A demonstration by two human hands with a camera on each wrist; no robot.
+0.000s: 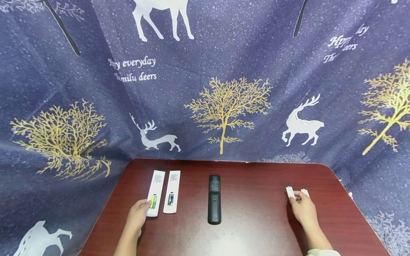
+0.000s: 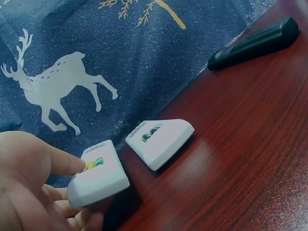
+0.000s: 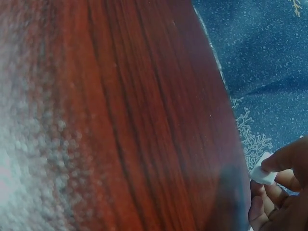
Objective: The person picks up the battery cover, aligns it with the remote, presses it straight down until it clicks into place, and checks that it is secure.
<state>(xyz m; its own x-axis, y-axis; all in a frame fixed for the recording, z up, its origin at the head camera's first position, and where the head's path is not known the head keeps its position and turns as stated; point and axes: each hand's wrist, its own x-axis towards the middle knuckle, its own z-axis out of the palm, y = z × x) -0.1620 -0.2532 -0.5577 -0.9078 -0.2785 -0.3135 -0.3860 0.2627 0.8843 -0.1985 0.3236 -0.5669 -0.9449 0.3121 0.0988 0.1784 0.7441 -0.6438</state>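
My left hand (image 1: 136, 216) grips the lower left side of a white remote control (image 1: 152, 212), its thumb over the batteries (image 1: 154, 201) in the uncovered compartment. In the left wrist view this remote (image 2: 107, 180) appears tilted and slightly raised off the table. Beside it lies a second white remote (image 1: 174, 181), back up, with dark green batteries (image 1: 171, 198) showing. At the right, my right hand (image 1: 304, 209) pinches a small white battery cover (image 1: 290, 192) between thumb and fingers. Another small white piece (image 1: 305, 192), like a second cover, is just behind that hand; its contact is unclear.
A black remote control (image 1: 214, 200) lies face down near the middle of the reddish-brown table (image 1: 253, 199). Behind the table hangs a blue cloth (image 1: 198, 57) printed with deer and trees.
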